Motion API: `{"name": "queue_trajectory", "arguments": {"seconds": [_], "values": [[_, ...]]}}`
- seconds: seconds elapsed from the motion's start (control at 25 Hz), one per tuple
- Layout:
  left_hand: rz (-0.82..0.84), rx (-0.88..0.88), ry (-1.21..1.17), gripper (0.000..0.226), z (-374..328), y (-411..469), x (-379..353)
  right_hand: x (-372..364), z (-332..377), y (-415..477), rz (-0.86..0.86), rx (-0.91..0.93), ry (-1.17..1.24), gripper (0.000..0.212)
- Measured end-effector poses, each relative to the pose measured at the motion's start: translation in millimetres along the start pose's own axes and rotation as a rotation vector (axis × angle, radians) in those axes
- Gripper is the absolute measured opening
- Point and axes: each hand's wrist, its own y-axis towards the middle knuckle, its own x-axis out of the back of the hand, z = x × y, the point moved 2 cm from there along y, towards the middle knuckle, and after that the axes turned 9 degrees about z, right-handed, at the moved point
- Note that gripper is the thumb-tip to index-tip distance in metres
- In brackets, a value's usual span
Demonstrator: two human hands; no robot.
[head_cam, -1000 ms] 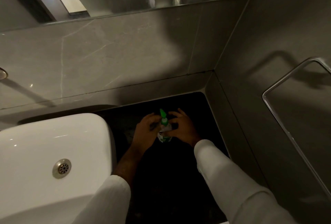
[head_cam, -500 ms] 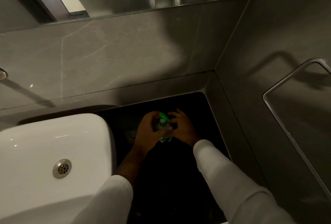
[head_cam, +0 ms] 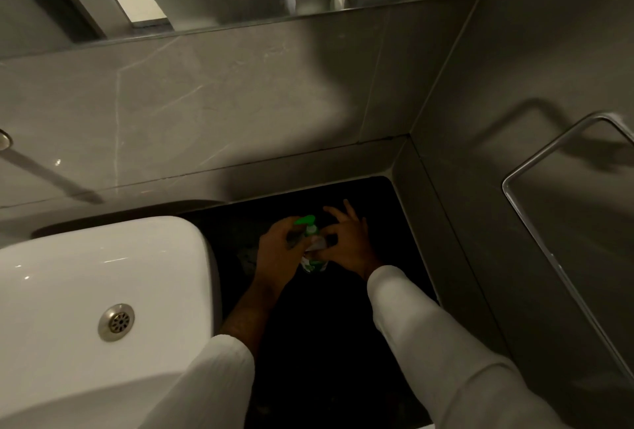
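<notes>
The soap bottle (head_cam: 314, 264) stands on the dark counter (head_cam: 343, 343) toward its back right corner, with the left hand (head_cam: 278, 253) curled around it and the right hand (head_cam: 350, 243) pinching its neck, so the work on its pump seems unfinished.

One pump bottle (head_cam: 314, 246), one washbasin (head_cam: 103, 257).

Green pump (head_cam: 305, 220) – white basin (head_cam: 85, 277), blk counter (head_cam: 326, 343)
</notes>
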Motion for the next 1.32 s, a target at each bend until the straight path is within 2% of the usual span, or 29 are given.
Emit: {"name": "queue_trajectory", "arguments": {"seconds": [0.12,0.16,0.24,0.32,0.4,0.52,0.6,0.68,0.8,0.92,1.12,1.24,1.32], "values": [[0.125,0.047,-0.132,0.034,-1,3,0,3,3,-4,-0.013,0.01,-0.004,0.039],[0.12,0.048,-0.149,0.037,-2,1,-1,3,4,-5,-0.012,0.013,-0.018,0.038],[0.027,0.037,-0.04,0.042,-9,-2,-2,2,6,-3,0.0,0.022,-0.051,0.037],[-0.041,0.029,0.06,0.034,-5,3,1,2,7,-2,0.002,0.026,-0.049,0.04],[0.042,-0.008,0.054,0.034,-3,5,4,3,5,-4,-0.007,0.022,-0.036,0.041],[0.161,0.017,-0.089,0.04,0,3,2,3,3,-5,-0.007,0.026,-0.032,0.041],[0.071,0.025,-0.093,0.04,-3,-3,0,2,5,-3,0.005,0.035,-0.052,0.043],[-0.054,0.007,0.055,0.036,-2,-2,-1,0,6,-2,-0.001,0.038,-0.058,0.044],[-0.028,-0.046,0.174,0.033,5,2,-2,0,3,-3,-0.043,0.026,-0.063,0.045],[0.045,-0.032,0.101,0.034,8,2,-2,1,3,-5,-0.055,0.014,-0.051,0.043],[0.054,-0.025,-0.053,0.048,8,3,-3,-1,7,-5,0.008,0.066,-0.072,0.056],[0.106,0.013,-0.195,0.038,12,1,-4,-1,-2,-4,0.024,0.094,-0.059,0.056],[0.194,-0.027,-0.205,0.032,15,3,-2,0,-6,-3,0.071,0.108,-0.06,0.053]]}}
